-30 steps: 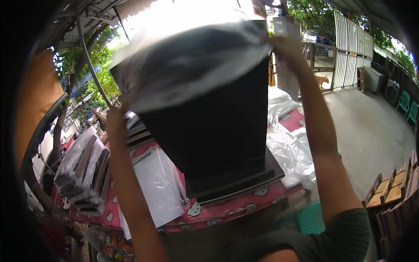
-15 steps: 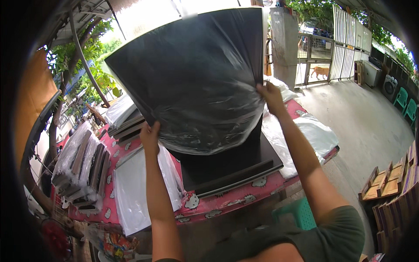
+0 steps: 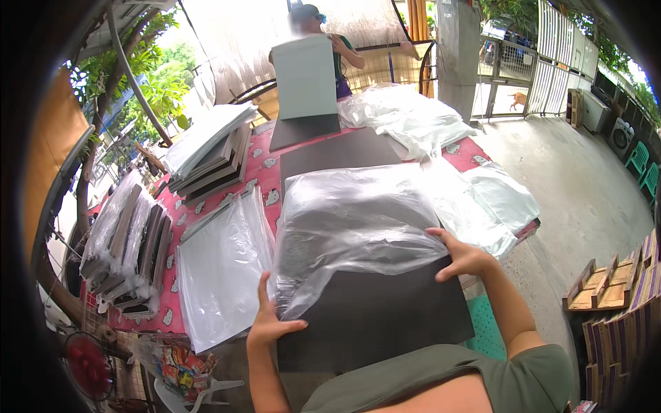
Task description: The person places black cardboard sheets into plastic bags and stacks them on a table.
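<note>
A black rectangular panel (image 3: 379, 310) lies in front of me, its near end by my body and its far part inside a clear plastic bag (image 3: 358, 206). The bag's crumpled mouth crosses the panel. At the left edge, my left hand (image 3: 272, 323) grips the panel with its thumb over the bare surface. My right hand (image 3: 463, 258) holds the right edge where the bag ends, fingers on the plastic and thumb lower down. Fingers beneath the panel are hidden. Another dark panel (image 3: 330, 151) lies flat just beyond.
Across the pink patterned table, a person (image 3: 348, 58) holds a pale panel (image 3: 305, 77). Stacked panels (image 3: 213, 162) and wrapped panels (image 3: 131, 255) stand left, near flat plastic bags (image 3: 224, 275). More plastic (image 3: 406, 117) lies right. A green stool (image 3: 487, 327) is below my right arm.
Both hands have come down and toward me with the raised panel. Its near part now shows bare beyond the bag's mouth. The person across the table has come into sight.
</note>
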Tool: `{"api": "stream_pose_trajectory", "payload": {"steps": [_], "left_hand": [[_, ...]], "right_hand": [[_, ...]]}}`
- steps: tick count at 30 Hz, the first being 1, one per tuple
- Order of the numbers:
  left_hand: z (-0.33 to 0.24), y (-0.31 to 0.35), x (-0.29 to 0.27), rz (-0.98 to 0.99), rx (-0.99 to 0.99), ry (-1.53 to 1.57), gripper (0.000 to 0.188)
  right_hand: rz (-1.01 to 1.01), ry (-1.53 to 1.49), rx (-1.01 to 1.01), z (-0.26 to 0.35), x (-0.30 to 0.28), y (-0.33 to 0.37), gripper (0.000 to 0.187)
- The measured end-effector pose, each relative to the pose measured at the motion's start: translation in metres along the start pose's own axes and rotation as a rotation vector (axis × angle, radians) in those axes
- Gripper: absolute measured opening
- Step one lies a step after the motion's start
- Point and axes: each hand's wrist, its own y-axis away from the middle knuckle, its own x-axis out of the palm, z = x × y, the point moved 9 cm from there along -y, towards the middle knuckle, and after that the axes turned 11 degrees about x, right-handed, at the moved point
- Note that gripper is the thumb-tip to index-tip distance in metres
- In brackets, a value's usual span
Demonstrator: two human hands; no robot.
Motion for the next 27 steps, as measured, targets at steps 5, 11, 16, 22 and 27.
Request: {"api": "stream_pose_trajectory", "payload": {"steps": [5,11,16,22,27], "left_hand": [[0.033,-0.006,-0.007,-0.251,-0.505,-0.216,0.071],[0.001,0.143,-0.023,-0.453,-0.352,-0.203,0.038],[-0.001,0.156,-0.027,-1.126,-0.208,0.171,0.023],[-0.021,0.147,-0.104,-1.349,-0.050,-0.594,0.020],[-0.031,0.182,-0.256,-1.599,-0.076,-0.929,0.023]], "right_hand": [[-0.390,-0.093,0.292,-0.080,-0.026,-0.021,0.044],[-0.382,0.258,0.226,-0.051,0.035,0.123,0.047],[-0.164,0.268,0.343,-0.004,0.069,0.158,0.052],[-0.067,0.520,-0.001,0.015,0.129,0.090,0.053],[0.084,0.373,-0.293,0.034,0.266,-0.065,0.037]]}}
